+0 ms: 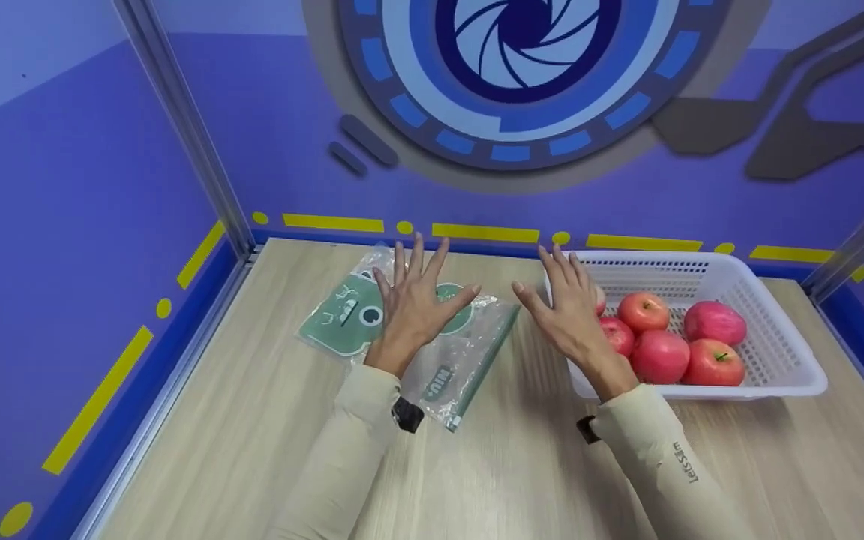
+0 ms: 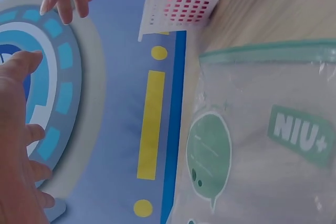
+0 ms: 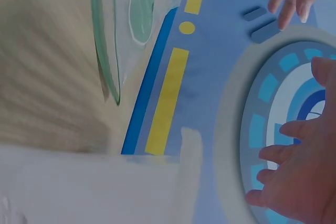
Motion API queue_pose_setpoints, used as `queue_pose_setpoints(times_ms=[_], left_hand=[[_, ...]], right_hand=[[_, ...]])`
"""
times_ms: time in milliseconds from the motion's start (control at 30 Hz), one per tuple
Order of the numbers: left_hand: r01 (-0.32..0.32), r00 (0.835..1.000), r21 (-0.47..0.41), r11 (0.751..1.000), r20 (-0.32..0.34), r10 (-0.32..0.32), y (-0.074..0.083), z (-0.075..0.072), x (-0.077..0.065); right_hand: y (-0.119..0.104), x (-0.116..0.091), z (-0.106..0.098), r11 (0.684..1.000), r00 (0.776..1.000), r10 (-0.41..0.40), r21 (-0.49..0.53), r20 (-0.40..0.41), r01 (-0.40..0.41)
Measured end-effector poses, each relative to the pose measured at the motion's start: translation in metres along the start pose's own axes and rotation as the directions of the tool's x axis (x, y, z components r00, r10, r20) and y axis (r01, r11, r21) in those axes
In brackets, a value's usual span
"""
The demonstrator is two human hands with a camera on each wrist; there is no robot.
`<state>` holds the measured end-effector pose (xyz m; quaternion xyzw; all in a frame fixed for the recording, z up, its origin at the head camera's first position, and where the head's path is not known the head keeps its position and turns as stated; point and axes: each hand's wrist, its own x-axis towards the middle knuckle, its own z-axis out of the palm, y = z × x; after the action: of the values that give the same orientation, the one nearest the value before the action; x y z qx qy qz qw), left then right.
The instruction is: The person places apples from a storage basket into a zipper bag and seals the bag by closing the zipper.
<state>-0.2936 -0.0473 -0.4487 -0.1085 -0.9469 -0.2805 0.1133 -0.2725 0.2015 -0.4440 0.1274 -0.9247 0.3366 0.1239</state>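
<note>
My left hand (image 1: 415, 304), fingers spread and straight, hovers over a clear zip bag (image 1: 447, 367) printed with green cartoon shapes. It holds nothing. The bag lies flat, its green zip edge (image 2: 273, 51) toward the basket. My right hand (image 1: 568, 311) is also spread with nothing in it, overlapping the left end of the white plastic basket (image 1: 784, 337) in the head view. Several red apples (image 1: 661, 356) sit inside that basket, some partly hidden behind the right hand. Both hands show raised in front of the wall in the wrist views.
A light wood table (image 1: 252, 420) carries the bag and basket. Behind it stands a blue-purple wall (image 1: 267, 135) with a round printed design and yellow dashes. Metal posts (image 1: 184, 112) mark the corners, and another blue panel (image 1: 42, 247) closes the left side.
</note>
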Motion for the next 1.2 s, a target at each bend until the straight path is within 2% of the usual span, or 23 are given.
queue_pose_setpoints(times_ms=[267,433,600,700,900,1200], left_hand=[[0.018,1.000,-0.082,0.996,-0.023,-0.020,-0.002,0.008,-0.011],[0.044,0.999,-0.187,0.981,-0.017,-0.049,-0.005,0.013,-0.021],[0.075,0.996,-0.276,0.958,-0.024,-0.085,-0.010,0.026,-0.037],[0.078,0.995,-0.303,0.950,-0.039,-0.094,-0.014,0.032,-0.044],[0.045,0.995,-0.320,0.946,-0.073,-0.072,-0.015,0.038,-0.047],[0.042,0.997,-0.359,0.932,-0.047,-0.063,-0.009,0.039,-0.051]], right_hand=[[0.001,-0.011,0.005,0.990,0.999,0.015,0.140,-0.038,-0.010],[0.000,-0.019,0.012,0.975,0.992,-0.029,0.216,-0.127,0.056],[-0.003,-0.031,0.019,0.954,0.978,-0.037,0.283,-0.204,0.095],[-0.004,-0.037,0.025,0.948,0.977,-0.030,0.304,-0.212,0.095],[-0.001,-0.044,0.034,0.935,0.984,0.037,0.353,-0.174,0.027],[0.001,-0.053,0.044,0.906,0.984,0.091,0.422,-0.156,-0.017]])
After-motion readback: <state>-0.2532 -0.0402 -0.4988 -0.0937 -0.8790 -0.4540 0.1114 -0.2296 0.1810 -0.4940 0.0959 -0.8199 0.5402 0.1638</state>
